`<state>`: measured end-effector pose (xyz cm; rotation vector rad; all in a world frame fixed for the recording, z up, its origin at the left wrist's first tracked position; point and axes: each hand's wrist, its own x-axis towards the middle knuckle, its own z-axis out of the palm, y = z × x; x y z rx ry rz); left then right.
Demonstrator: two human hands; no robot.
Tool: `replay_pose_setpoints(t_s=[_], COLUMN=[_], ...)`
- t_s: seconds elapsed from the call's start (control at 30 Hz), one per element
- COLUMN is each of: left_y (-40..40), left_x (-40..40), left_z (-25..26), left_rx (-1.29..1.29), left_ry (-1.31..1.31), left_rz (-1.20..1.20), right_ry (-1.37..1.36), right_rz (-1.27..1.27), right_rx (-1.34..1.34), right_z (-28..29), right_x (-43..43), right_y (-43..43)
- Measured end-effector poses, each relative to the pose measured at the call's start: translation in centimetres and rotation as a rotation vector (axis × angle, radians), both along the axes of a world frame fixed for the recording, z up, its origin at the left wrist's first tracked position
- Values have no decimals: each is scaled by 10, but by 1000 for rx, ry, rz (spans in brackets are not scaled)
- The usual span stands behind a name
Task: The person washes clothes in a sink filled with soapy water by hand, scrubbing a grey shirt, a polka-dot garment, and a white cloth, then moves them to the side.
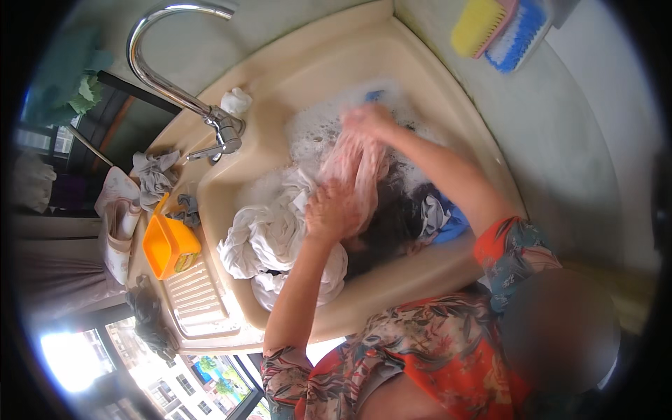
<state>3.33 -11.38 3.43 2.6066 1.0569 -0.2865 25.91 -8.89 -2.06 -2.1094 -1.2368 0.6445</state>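
A wet, pale pink patterned cloth (350, 160) is stretched between my two hands above the soapy water in a beige laundry sink (336, 68). My right hand (370, 121) grips its upper end and is blurred. Lower down, my left hand (332, 210) is closed around the cloth's near part, its fingers partly hidden in the folds. Beside my left wrist lies a heap of white wet laundry (262, 236). Dark cloth (391, 226) is under the water between my arms. Blue and grey fabric (446, 220) sits near my right forearm.
A chrome faucet (157, 79) arches over the sink's left rim. An orange scoop (170, 247) stands by the ribbed washboard (194, 299). Grey cloths (155, 176) lie along the ledge. Yellow and blue brushes (480, 26) hang on the wall at upper right.
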Motion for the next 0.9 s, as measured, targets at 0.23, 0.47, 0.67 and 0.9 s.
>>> replay_pose_setpoints(t_s=[0.23,0.47,0.67,0.9], left_y=[-12,65,59,34], left_x=[34,15,11,11], left_z=[-32,-110,-43,-48], left_rx=[269,-675,-2045,-2330], left_ry=[-104,-493,-1303,-1362], left_rz=[-161,343,809,681], right_ry=[-68,-294,-327,68], right_rz=[-343,305,20,212], right_rx=[321,-331,-46,-61], right_z=[-21,-58,-3,1], right_x=[64,23,-42,-110], right_y=[-12,-36,-24,-12])
